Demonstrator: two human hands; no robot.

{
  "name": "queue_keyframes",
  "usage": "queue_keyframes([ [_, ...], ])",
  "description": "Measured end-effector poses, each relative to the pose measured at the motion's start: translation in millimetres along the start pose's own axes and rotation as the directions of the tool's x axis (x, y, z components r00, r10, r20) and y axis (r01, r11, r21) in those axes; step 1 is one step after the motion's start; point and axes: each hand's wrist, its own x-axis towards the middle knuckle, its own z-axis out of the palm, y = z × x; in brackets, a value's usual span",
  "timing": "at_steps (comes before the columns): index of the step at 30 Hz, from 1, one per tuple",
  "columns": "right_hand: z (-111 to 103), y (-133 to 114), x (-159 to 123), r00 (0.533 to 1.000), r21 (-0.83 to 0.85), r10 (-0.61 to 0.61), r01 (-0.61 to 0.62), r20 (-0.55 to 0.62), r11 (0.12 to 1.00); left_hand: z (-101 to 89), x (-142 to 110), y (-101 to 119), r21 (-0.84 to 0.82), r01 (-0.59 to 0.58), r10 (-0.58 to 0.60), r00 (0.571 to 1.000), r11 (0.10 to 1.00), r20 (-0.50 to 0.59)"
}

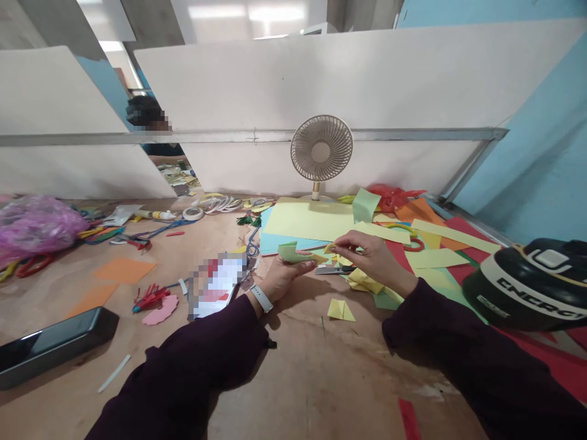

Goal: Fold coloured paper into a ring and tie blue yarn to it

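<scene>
The left hand (280,278), a pale watch strap (261,299) at its wrist, grips a folded light-green paper (288,252) between thumb and fingers, above the desk (293,373) and in front of the pale-yellow sheet (312,218) by the fan (321,150). The green paper is small and matte, with a straight upper edge and a flat face standing up over the thumb. The right hand (369,255) has its fingers pinched on a small yellow paper piece (329,249), just beside the left thumb. Below the right hand lie a scissor blade (332,270) and crumpled yellow paper (365,282); nearer the wearer, a creased yellow paper (340,310) rests on bare wood. The green paper's lower part is hidden by the left hand, so its full outline cannot be made out. Most of the yellow piece is covered by the right fingertips, and whether it joins the green paper is unclear. The scissors' handles are out of sight, the phone (220,284) is largely pixelated, and the black-and-white jug (527,284) is cut off by the right edge.
</scene>
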Motion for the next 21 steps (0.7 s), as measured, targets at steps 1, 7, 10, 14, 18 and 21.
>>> queue_keyframes([
  [1,0.7,0.4,-0.5,1.0,-0.006,-0.023,0.023,0.006,1.0,0.7,-0.1,0.8,0.021,-0.023,0.023,1.0,1.0,0.013],
  [7,4.2,2.9,-2.6,0.987,-0.065,-0.159,0.158,-0.015,0.985,0.1,1.0,1.3,0.064,-0.041,0.04,0.999,0.997,0.016],
  [10,5.7,3.8,-3.5,0.978,-0.087,-0.208,0.206,-0.012,0.975,-1.7,1.7,-0.9,0.062,-0.051,0.05,0.998,0.997,0.026],
  [14,8.1,5.6,-4.4,0.974,-0.101,-0.225,0.222,-0.02,0.97,-2.2,1.8,-2.1,0.054,-0.043,0.041,0.999,0.998,0.035],
  [18,10.4,7.4,-4.9,0.975,-0.119,-0.222,0.218,-0.02,0.969,-0.9,1.1,-0.8,0.031,-0.047,0.046,0.998,0.998,0.052],
  [21,10.9,7.2,-4.9,0.975,-0.115,-0.22,0.215,-0.027,0.97,-1.1,0.6,-0.5,0.034,-0.034,0.032,0.998,0.999,0.047],
])
